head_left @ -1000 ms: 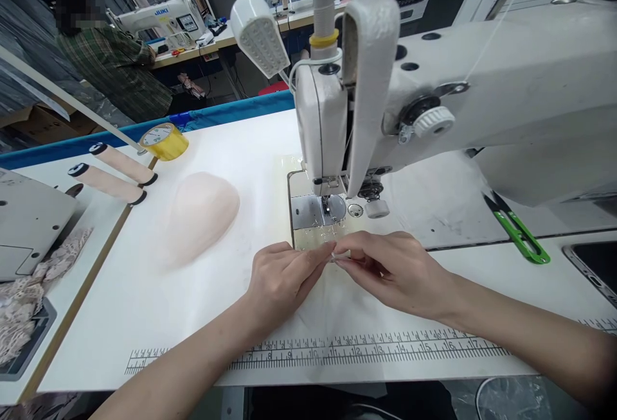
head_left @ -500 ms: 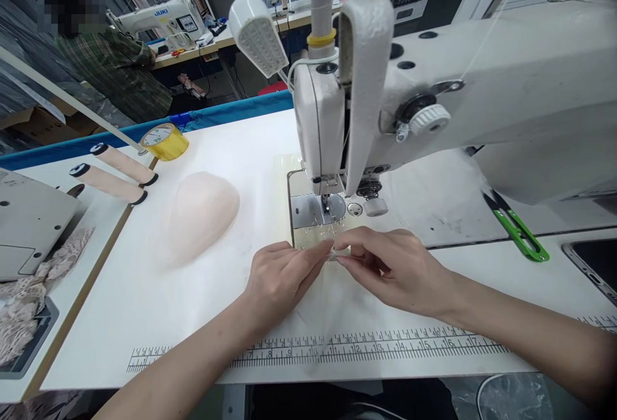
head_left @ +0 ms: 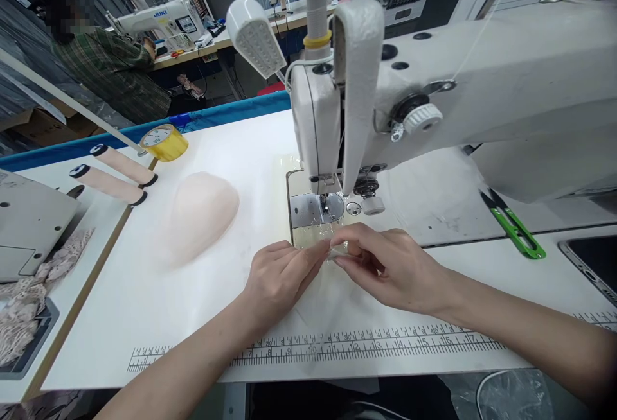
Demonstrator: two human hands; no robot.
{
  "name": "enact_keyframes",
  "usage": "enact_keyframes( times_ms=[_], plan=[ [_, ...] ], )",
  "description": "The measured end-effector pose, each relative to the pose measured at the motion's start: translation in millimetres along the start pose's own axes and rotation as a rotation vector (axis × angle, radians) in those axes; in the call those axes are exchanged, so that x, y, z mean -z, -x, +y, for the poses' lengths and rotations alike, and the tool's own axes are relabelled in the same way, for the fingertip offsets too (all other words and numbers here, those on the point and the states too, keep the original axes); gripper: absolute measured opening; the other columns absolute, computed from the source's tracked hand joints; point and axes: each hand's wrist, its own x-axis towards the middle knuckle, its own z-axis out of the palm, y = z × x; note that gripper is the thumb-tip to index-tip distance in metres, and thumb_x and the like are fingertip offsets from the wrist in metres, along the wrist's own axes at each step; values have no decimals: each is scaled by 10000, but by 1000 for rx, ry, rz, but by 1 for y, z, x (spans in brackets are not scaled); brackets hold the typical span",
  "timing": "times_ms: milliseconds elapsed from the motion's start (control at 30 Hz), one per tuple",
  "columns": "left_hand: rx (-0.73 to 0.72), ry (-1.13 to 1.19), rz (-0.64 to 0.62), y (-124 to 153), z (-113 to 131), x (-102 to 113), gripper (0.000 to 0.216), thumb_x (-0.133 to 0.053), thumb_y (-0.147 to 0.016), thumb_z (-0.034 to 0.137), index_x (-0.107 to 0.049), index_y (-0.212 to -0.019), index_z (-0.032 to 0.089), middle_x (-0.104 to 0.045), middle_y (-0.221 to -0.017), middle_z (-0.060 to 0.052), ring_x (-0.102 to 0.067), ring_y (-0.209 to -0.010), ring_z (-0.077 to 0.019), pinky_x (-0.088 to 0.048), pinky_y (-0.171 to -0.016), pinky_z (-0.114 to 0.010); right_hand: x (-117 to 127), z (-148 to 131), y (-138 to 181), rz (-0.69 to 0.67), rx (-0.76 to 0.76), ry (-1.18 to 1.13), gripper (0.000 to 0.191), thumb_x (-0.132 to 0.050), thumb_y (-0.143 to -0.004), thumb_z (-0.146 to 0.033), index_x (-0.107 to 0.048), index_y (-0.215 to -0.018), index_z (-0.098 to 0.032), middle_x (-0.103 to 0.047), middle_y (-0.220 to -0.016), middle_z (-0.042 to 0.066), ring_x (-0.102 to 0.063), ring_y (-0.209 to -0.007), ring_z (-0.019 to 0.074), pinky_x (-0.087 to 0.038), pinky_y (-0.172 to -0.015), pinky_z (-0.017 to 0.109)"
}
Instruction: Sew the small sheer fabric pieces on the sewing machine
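My left hand (head_left: 279,279) and my right hand (head_left: 390,266) meet on the white table just in front of the sewing machine's needle plate (head_left: 315,209). Both pinch a small pale, see-through piece (head_left: 336,253) between thumb and fingertips. A sheer fabric sheet (head_left: 332,304) lies flat under the hands, barely visible. The presser foot (head_left: 326,200) of the white sewing machine (head_left: 434,99) stands a short way beyond the fingertips.
A pale pink moulded cup (head_left: 202,214) lies left of the machine. Two pink thread cones (head_left: 113,173) and a yellow tape roll (head_left: 162,141) sit further left. Green thread snips (head_left: 513,230) lie at right. A printed ruler (head_left: 337,346) runs along the table front. Another person sits at a far machine (head_left: 106,67).
Both hands have crept slightly forward toward the needle plate with the small piece pinched between them. Otherwise nothing has moved.
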Motion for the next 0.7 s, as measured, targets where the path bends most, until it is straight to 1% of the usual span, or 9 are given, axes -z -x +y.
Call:
enact_keyframes(
  times_ms=[200, 400, 500, 600, 700],
  plan=[
    [5, 8, -4, 0, 1, 1, 127, -564, -917, 86, -597, -1034, 120, -566, -554, 67, -428, -437, -55, -363, -477, -205, 0, 1, 0, -21, -35, -19, 168, -500, -919, -157, -476, -1083, -187, -439, -577, -104, -387, -435, 57, -332, -440, 175],
    [13, 16, -3, -2, 2, 1, 67, -580, -912, 100, -596, -975, 115, -599, -573, 48, -425, -439, -58, -353, -461, -205, 1, 0, -1, -35, -22, -18, 149, -495, -921, -156, -469, -1064, -192, -440, -576, -110, -377, -428, 50, -339, -438, 172],
    [27, 29, 6, -2, 2, 1, 44, -582, -917, 118, -584, -960, 125, -622, -599, 43, -429, -442, -55, -353, -459, -199, 0, 1, -2, -34, 20, 8, 155, -478, -930, -151, -490, -1080, -189, -510, -615, -94, -414, -446, 53, -371, -454, 177],
    [26, 33, 20, -2, 2, 2, 17, -582, -921, 137, -572, -936, 138, -632, -613, 42, -441, -448, -58, -364, -460, -198, 0, 3, -1, 43, 88, 65, 114, -471, -954, -146, -537, -1034, -192, -618, -702, -62, -519, -515, 50, -413, -491, 170],
    [17, 43, 30, -3, 3, 3, 9, -567, -929, 145, -565, -920, 144, -625, -607, 43, -445, -435, -60, -370, -453, -199, 0, 4, 0, 142, 179, 164, 83, -516, -950, -132, -564, -987, -190, -645, -698, -59, -558, -542, 50, -408, -482, 167]
  ],
)
